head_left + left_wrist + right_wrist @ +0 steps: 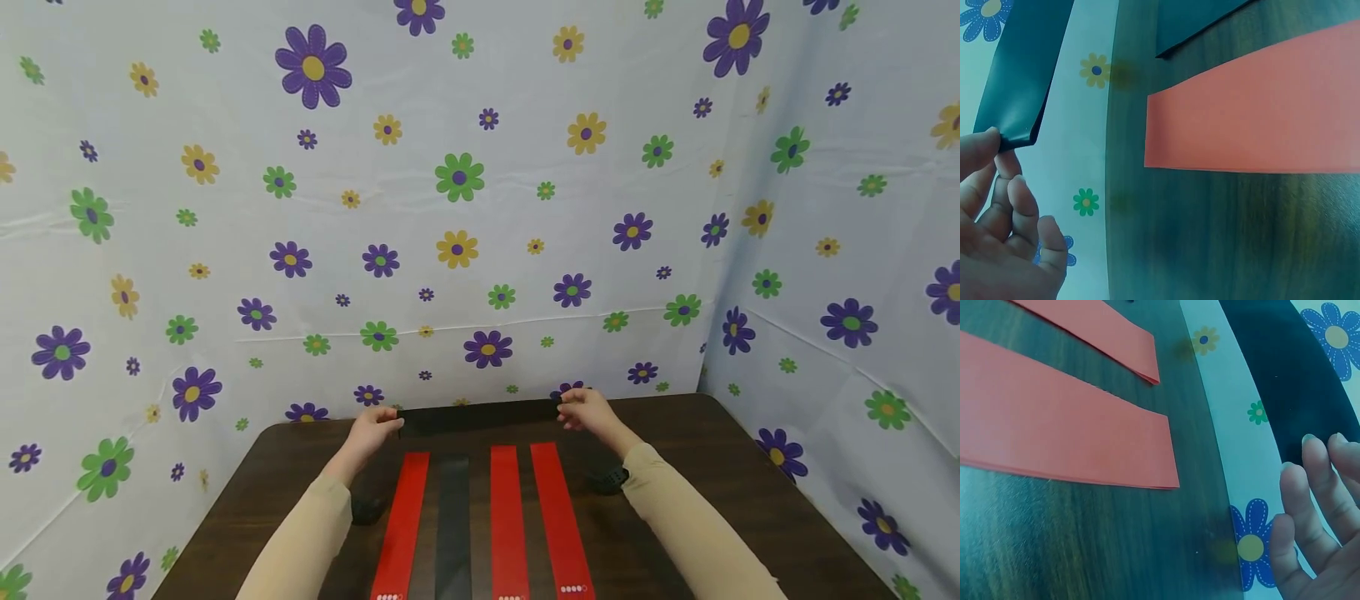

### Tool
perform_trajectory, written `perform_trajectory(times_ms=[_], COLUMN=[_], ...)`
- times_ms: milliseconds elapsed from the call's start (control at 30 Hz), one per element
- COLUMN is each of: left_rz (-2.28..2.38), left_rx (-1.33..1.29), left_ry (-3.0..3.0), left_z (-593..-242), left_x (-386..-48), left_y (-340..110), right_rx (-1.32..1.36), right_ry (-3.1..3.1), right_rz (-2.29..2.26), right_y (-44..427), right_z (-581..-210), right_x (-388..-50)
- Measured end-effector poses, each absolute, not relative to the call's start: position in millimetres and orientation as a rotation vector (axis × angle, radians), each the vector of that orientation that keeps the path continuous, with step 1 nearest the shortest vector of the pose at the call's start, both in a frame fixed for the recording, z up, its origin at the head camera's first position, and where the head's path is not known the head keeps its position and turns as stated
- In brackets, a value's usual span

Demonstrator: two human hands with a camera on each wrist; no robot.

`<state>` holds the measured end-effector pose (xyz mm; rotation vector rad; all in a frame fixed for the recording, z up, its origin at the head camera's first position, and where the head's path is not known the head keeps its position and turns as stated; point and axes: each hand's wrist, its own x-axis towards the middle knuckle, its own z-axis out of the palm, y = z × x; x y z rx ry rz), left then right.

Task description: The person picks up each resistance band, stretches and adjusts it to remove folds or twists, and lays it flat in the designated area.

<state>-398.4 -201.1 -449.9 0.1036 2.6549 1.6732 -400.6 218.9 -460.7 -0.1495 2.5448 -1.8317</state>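
A black resistance band (480,417) is stretched out sideways above the far part of the table, between the two hands. My left hand (372,429) pinches its left end between thumb and forefinger; the left wrist view shows the folded end of the looped band (1025,69), the other fingers loosely bent. At the opposite end, my right hand (590,412) holds the band by its corner. In the right wrist view, several fingertips lie near the black band (1291,375), while the thumb is out of frame.
On the brown table (247,508) lie a left red band (405,525), a dark band (453,525), a middle red band (507,517) and a right red band (558,517), side by side lengthwise. A flowered sheet (525,267) hangs behind the table.
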Motion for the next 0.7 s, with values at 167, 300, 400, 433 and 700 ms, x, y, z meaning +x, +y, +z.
perform_trajectory(times_ms=[167, 300, 400, 433, 700], left_rz=[1.675, 1.684, 1.675, 1.677, 1.718], left_rx=[0.109, 0.148, 0.217, 0.243, 0.438], left_ry=[2.603, 2.570, 2.540, 2.526, 2.460], left_z=[-450, -446, -442, -440, -441], left_x=[-392, -383, -372, -368, -347], left_y=[-204, -205, -205, -205, -203], right_rx=[-0.202, -0.232, -0.240, -0.246, -0.285], right_ry=[2.503, 2.457, 2.425, 2.416, 2.384], right_rz=[-1.825, -1.852, -1.889, -1.899, -1.941], right_y=[224, 230, 236, 238, 248], right_z=[-460, -459, -459, -459, -462], right_x=[-395, -390, -386, -385, -382])
